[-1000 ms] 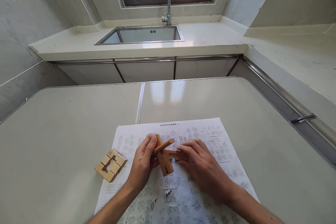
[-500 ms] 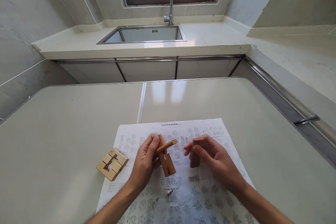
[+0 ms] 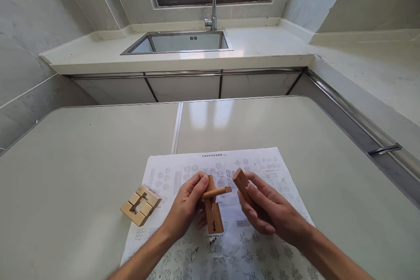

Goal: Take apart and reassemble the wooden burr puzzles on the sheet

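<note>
Looks to me like a mid-fit step with wooden puzzle-type pieces, one hand on the partly joined bit and the other on a loose one. The left hand (image 3: 186, 203), bottom centre of the frame, has thumb and fingers pinched around a flat brown wooden bar with a black squiggle near its lower end (image 3: 215, 218), plus a slim brown wooden stick (image 3: 218, 192) lying across it. Can't tell if those two are locked or just held together, the fingers hide the join.

The right hand (image 3: 267, 205), a bit right of centre, has its fingers curled round a darker brown rectangular wooden block (image 3: 241, 179), one end tipped up. Small gap between it and the stick, so nothing's mated there.

IMO the next move calls for a firm left pinch so the cross doesn't slip, and turning the block until any notch faces the bar. Its underside is hidden by the fingers.

Printed white sheet with small diagrams (image 3: 183, 162) under both hands; pale wooden interlocked square (image 3: 145, 208) at lower left.
</note>
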Action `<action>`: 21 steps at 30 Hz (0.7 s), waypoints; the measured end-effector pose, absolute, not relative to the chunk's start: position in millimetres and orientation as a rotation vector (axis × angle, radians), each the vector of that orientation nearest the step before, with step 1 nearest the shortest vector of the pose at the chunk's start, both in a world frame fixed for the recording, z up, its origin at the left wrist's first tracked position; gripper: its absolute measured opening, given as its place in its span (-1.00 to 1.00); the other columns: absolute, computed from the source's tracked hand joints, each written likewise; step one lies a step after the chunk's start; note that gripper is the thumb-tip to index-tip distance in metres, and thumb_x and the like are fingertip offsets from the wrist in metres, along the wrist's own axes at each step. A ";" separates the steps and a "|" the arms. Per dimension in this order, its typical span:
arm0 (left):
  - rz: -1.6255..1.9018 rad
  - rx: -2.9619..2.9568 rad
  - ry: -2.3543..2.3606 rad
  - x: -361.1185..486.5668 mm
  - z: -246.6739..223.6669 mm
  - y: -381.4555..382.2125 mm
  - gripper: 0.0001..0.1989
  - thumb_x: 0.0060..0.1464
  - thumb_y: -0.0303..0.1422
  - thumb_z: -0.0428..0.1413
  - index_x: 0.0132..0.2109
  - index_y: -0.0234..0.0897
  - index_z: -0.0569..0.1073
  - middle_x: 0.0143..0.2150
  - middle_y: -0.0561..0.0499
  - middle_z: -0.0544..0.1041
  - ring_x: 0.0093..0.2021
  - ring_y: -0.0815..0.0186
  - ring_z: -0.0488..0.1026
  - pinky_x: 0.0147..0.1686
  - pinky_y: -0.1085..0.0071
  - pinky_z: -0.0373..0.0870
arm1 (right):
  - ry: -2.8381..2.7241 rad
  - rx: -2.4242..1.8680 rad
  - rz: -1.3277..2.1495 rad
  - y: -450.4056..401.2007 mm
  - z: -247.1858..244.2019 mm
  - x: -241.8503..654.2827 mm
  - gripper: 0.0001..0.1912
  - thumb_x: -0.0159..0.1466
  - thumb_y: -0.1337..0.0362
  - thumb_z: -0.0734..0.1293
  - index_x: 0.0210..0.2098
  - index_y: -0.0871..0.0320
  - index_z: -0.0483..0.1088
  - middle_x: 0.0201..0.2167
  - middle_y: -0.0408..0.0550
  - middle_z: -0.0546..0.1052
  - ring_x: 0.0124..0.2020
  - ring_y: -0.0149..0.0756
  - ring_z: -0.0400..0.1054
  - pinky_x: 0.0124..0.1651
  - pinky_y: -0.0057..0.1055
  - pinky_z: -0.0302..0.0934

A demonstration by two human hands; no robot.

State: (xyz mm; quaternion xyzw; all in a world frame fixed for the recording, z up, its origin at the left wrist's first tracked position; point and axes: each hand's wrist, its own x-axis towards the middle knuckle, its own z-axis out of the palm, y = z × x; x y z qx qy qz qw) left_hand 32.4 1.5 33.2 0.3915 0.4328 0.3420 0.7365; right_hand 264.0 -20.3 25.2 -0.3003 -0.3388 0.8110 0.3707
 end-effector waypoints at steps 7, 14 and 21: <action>0.576 0.969 0.865 33.2 38.2 1.0 -0.51 0.33 0.14 0.11 -0.24 -0.21 0.31 -0.50 0.18 0.39 -0.71 0.51 0.28 -0.75 0.61 0.24 | -1.050 -0.647 2.080 -25.7 14.0 262.0 -0.54 0.50 -0.12 0.30 0.10 0.15 0.40 -0.63 -0.36 0.34 -0.76 -0.60 -0.04 -0.69 -0.63 -0.04; 0.487 1.094 0.871 32.4 39.0 1.3 -0.52 0.35 0.16 0.04 -0.21 -0.18 0.31 -0.50 0.17 0.39 -0.67 0.43 0.32 -0.70 0.54 0.25 | -1.140 -0.584 2.051 -25.6 16.1 255.9 -0.59 0.51 -0.07 0.31 0.08 0.14 0.47 -0.63 -0.33 0.34 -0.72 -0.57 0.06 -0.62 -0.62 0.04; 0.492 1.270 0.888 29.4 42.0 3.8 -0.51 0.37 0.12 0.04 -0.29 -0.22 0.35 -0.39 0.10 0.36 -0.39 0.35 0.30 -0.35 0.43 0.28 | -1.130 -0.581 2.071 -29.1 10.6 256.0 -0.65 0.50 -0.04 0.35 0.03 0.11 0.45 -0.61 -0.33 0.35 -0.70 -0.57 0.09 -0.62 -0.63 0.03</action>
